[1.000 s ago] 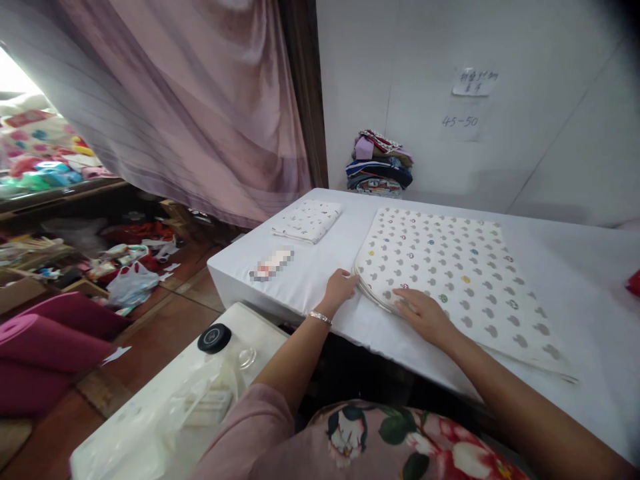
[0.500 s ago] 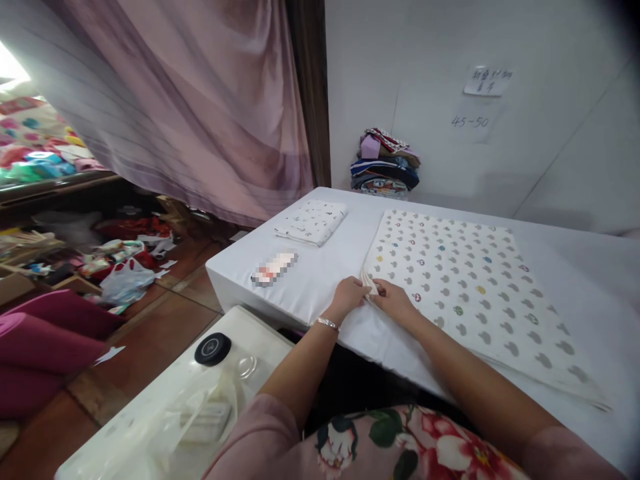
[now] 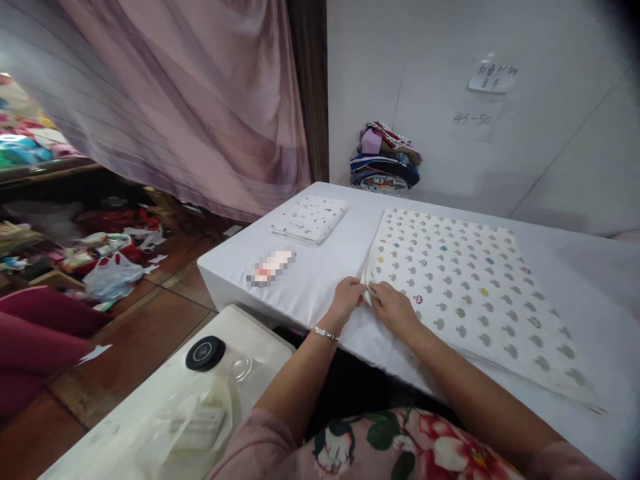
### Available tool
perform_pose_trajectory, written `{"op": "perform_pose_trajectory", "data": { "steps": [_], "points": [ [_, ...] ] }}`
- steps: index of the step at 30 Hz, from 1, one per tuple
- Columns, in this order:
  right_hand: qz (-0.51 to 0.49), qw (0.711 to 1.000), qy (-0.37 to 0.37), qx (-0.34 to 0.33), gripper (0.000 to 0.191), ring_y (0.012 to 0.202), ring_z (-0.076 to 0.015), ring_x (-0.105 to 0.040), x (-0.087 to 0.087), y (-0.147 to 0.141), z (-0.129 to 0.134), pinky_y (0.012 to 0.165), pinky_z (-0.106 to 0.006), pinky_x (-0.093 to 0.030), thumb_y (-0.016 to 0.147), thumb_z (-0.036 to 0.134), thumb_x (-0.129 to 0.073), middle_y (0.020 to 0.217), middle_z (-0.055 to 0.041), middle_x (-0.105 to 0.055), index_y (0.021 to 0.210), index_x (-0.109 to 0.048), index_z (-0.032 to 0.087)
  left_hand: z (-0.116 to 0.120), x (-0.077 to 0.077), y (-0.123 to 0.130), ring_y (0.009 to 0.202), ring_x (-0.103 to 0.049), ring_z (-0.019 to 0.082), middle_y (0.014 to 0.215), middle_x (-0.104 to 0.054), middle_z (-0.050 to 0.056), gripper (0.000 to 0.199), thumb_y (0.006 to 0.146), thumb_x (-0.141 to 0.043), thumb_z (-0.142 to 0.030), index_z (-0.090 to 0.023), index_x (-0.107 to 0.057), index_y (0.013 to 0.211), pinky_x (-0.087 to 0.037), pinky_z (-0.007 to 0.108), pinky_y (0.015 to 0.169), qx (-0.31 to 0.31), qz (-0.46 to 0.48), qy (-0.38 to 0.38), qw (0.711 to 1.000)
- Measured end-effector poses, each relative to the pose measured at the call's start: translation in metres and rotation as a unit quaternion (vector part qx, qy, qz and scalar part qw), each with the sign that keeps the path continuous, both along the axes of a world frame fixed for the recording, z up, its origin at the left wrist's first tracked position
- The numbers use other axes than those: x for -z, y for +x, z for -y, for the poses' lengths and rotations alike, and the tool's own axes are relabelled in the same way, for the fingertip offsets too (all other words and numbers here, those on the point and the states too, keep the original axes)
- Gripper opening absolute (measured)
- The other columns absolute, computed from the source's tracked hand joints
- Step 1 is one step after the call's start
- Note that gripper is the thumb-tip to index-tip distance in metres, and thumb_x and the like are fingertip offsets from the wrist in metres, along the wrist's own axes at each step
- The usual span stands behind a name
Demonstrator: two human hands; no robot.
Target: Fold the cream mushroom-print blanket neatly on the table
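A white cloth [image 3: 450, 287] with grey and coloured mushroom-like prints lies folded in layers on the right of the white-covered table [image 3: 320, 280]. My left hand [image 3: 349, 295], a bracelet at its wrist, pinches the cloth's near left corner. Right beside it, my right hand [image 3: 393, 305] has its fingers closed on the same corner edge. The fingertips partly hide the corner. Farther left on the table rests a smaller folded white cloth [image 3: 311, 219] with small dark prints. A blurred-out flat object [image 3: 271, 267] lies nearer the front edge.
A low white surface [image 3: 125, 413] at the lower left carries a black round lid [image 3: 205, 353] and clear plastic packaging [image 3: 200, 427]. Folded clothes [image 3: 385, 160] are stacked by the back wall. A pink curtain [image 3: 215, 100] hangs at the left, above a cluttered floor with a plastic bag [image 3: 114, 275].
The corner layers that stood up between my fingers now lie lower and flatter. My hands stay at the same corner. The view has shifted slightly.
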State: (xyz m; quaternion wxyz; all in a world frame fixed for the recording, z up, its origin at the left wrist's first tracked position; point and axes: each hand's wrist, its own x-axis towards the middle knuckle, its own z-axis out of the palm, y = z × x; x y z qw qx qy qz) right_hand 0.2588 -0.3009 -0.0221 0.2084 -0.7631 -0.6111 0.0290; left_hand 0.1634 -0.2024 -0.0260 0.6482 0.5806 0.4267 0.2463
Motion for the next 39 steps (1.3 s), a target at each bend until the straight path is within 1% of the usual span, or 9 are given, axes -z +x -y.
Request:
{"op": "perform_pose_trajectory", "data": {
  "steps": [11,18,22,25,28,30,34,36,39],
  "points": [
    [-0.1,0.992,0.075,-0.031,0.025,0.086,-0.0177,-0.055,0.015,0.002,-0.002,0.076,-0.028,-0.042,0.084,0.015,-0.044,0.091,-0.0038,-0.06,0.104,-0.058,0.02,0.007,-0.003,-0.003,0.049,-0.05,0.009,0.062,-0.055,-0.002,0.021,0.077,-0.061,-0.035,-0.014,-0.056,0.078,-0.042,0.02,0.044,-0.015,-0.004,0.038,0.999],
    [-0.134,0.983,0.116,-0.047,0.026,0.088,-0.0189,-0.056,0.023,-0.004,0.002,0.08,-0.032,-0.045,0.083,0.016,-0.044,0.093,-0.0051,-0.063,0.104,-0.058,0.02,-0.002,0.006,0.0,0.052,-0.055,0.011,0.066,-0.058,-0.001,0.023,0.078,-0.061,-0.036,-0.015,-0.055,0.079,-0.045,0.022,0.046,0.005,-0.036,0.037,0.999],
    [-0.144,0.98,0.123,-0.062,0.029,0.097,-0.0191,-0.056,0.025,-0.008,0.009,0.088,-0.034,-0.045,0.079,0.012,-0.045,0.103,-0.0052,-0.063,0.104,-0.058,0.021,-0.01,0.006,0.001,0.051,-0.056,0.012,0.066,-0.059,0.0,0.013,0.075,-0.059,-0.026,-0.015,-0.053,0.078,-0.045,0.022,0.047,0.034,-0.108,0.064,0.992],
    [-0.136,0.979,0.114,-0.1,0.038,0.104,-0.0191,-0.054,0.021,-0.006,0.017,0.093,-0.035,-0.044,0.075,0.008,-0.045,0.11,-0.005,-0.063,0.108,-0.058,0.022,-0.013,0.003,-0.002,0.056,-0.059,0.014,0.07,-0.062,0.002,0.007,0.074,-0.054,-0.02,-0.016,-0.053,0.08,-0.045,0.024,0.053,0.066,-0.191,0.158,0.966],
    [-0.103,0.979,0.105,-0.141,0.04,0.106,-0.0194,-0.053,0.016,0.007,0.029,0.097,-0.037,-0.042,0.076,0.008,-0.044,0.111,-0.0056,-0.063,0.11,-0.06,0.02,-0.01,-0.001,-0.006,0.075,-0.063,0.019,0.081,-0.066,0.006,0.009,0.075,-0.051,-0.019,-0.017,-0.054,0.082,-0.045,0.027,0.066,0.073,-0.281,0.292,0.911],
    [-0.074,0.985,0.101,-0.123,0.036,0.11,-0.0212,-0.053,0.016,0.021,0.039,0.1,-0.041,-0.04,0.081,0.012,-0.043,0.113,-0.0076,-0.063,0.112,-0.061,0.018,-0.007,-0.003,-0.007,0.085,-0.063,0.023,0.089,-0.067,0.009,0.013,0.076,-0.049,-0.021,-0.017,-0.055,0.087,-0.044,0.03,0.07,0.077,-0.338,0.338,0.875],
    [-0.079,0.991,0.038,-0.103,0.035,0.123,-0.0252,-0.047,0.021,0.048,0.062,0.105,-0.048,-0.035,0.091,0.032,-0.042,0.129,-0.008,-0.056,0.12,-0.061,0.023,-0.002,-0.006,-0.008,0.087,-0.063,0.024,0.095,-0.067,0.01,0.018,0.08,-0.045,-0.025,-0.018,-0.053,0.095,-0.043,0.031,0.07,0.098,-0.397,0.368,0.835],
    [-0.113,0.988,0.008,-0.109,0.038,0.128,-0.0246,-0.042,0.021,0.059,0.072,0.106,-0.047,-0.036,0.093,0.04,-0.04,0.134,-0.0051,-0.052,0.121,-0.061,0.027,-0.002,-0.007,-0.009,0.087,-0.063,0.024,0.094,-0.067,0.009,0.017,0.081,-0.045,-0.025,-0.019,-0.052,0.094,-0.042,0.031,0.07,0.102,-0.4,0.373,0.831],
    [-0.119,0.992,0.006,-0.051,0.045,0.135,-0.0246,-0.03,0.016,0.075,0.086,0.11,-0.047,-0.03,0.094,0.048,-0.033,0.142,-0.0025,-0.042,0.129,-0.055,0.029,-0.003,-0.008,-0.011,0.087,-0.063,0.023,0.093,-0.067,0.008,0.014,0.081,-0.045,-0.025,-0.02,-0.052,0.092,-0.042,0.03,0.069,0.102,-0.398,0.369,0.833]
  ]
}}
